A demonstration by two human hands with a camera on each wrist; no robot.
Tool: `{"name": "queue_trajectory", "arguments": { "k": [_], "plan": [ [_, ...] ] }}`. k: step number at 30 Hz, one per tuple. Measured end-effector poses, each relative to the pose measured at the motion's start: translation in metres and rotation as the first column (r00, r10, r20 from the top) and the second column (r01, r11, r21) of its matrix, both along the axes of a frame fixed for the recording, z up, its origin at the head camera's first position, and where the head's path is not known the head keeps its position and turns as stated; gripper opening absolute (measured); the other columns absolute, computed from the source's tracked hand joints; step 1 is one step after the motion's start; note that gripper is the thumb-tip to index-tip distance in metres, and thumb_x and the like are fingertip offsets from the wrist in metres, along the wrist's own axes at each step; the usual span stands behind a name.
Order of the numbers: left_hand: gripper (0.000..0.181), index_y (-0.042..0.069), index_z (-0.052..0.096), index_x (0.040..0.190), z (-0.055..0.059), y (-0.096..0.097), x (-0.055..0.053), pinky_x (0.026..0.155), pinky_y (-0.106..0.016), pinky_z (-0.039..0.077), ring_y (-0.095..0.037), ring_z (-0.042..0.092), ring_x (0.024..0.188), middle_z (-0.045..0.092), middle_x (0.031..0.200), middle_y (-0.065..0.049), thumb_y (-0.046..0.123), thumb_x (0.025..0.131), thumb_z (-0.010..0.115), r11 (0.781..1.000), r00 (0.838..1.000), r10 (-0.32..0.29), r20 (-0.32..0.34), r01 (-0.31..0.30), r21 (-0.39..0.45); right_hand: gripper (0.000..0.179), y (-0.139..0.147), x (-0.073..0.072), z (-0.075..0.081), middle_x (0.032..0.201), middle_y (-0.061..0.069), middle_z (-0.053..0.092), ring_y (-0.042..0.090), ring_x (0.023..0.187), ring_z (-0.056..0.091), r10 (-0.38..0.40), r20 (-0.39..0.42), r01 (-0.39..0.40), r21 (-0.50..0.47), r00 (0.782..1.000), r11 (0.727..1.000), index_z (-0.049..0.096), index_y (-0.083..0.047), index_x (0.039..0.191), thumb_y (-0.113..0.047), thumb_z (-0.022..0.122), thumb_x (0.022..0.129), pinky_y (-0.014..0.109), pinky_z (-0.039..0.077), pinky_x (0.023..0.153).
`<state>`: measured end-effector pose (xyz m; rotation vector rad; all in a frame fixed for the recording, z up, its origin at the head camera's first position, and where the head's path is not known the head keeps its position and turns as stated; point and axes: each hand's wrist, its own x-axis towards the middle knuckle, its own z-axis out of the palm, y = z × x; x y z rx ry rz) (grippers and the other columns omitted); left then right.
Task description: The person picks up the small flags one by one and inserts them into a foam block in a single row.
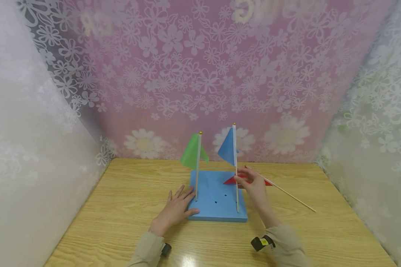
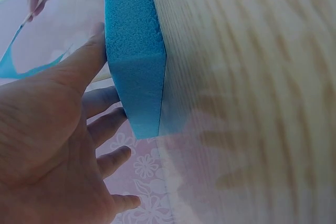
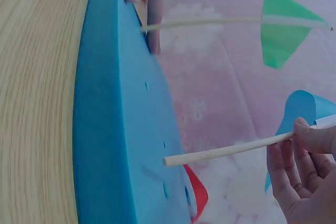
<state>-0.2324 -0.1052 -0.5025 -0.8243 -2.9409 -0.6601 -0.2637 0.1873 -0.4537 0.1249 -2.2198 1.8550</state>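
Note:
A blue foam board [image 1: 207, 185] with several small holes lies on the table. A green flag [image 1: 190, 152] stands upright in it near the left edge. My left hand [image 1: 176, 208] rests on the board's left side, fingers spread, thumb over the top. In the right hand [image 1: 254, 187], thumb and fingers pinch the wooden stick of a blue flag [image 1: 228, 147]. That flag is held roughly upright over the board's right part; in the right wrist view the stick's bare lower end [image 3: 167, 161] hangs just off the board's face. Behind the right hand lies a red flag [image 1: 269, 182], partly hidden.
The red flag's stick [image 1: 295, 198] slants across the wooden table [image 1: 130, 193] to the right of the board. A pink flowered cloth [image 1: 187, 92] hangs behind the table, with pale patterned cloth [image 1: 381, 129] at the sides.

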Motion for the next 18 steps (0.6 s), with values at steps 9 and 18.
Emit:
{"name": "queue_trajectory", "arguments": {
  "k": [9, 18],
  "plan": [
    [0.071, 0.005, 0.044, 0.154, 0.001, -0.001, 0.001, 0.109, -0.080, 0.014, -0.046, 0.021, 0.151, 0.036, 0.161, -0.015, 0.042, 0.097, 0.067, 1.000, 1.000, -0.013, 0.003, 0.013, 0.017, 0.030, -0.037, 0.002, 0.002, 0.110, 0.025, 0.068, 0.019, 0.082, 0.073, 0.031, -0.028, -0.033, -0.057, 0.999, 0.998, 0.068, 0.003, 0.120, -0.004, 0.076, 0.091, 0.027, 0.061, 0.074],
    [0.071, 0.007, 0.043, 0.155, 0.003, -0.001, 0.000, 0.111, -0.079, 0.014, -0.045, 0.020, 0.152, 0.035, 0.162, -0.014, 0.044, 0.097, 0.065, 1.000, 1.000, -0.001, 0.020, 0.001, 0.005, 0.029, -0.051, 0.003, -0.008, 0.106, 0.019, 0.069, 0.010, 0.081, 0.071, 0.064, -0.108, -0.072, -0.074, 0.992, 0.995, 0.068, 0.001, 0.118, -0.008, 0.077, 0.091, 0.027, 0.061, 0.074]
  ]
}}
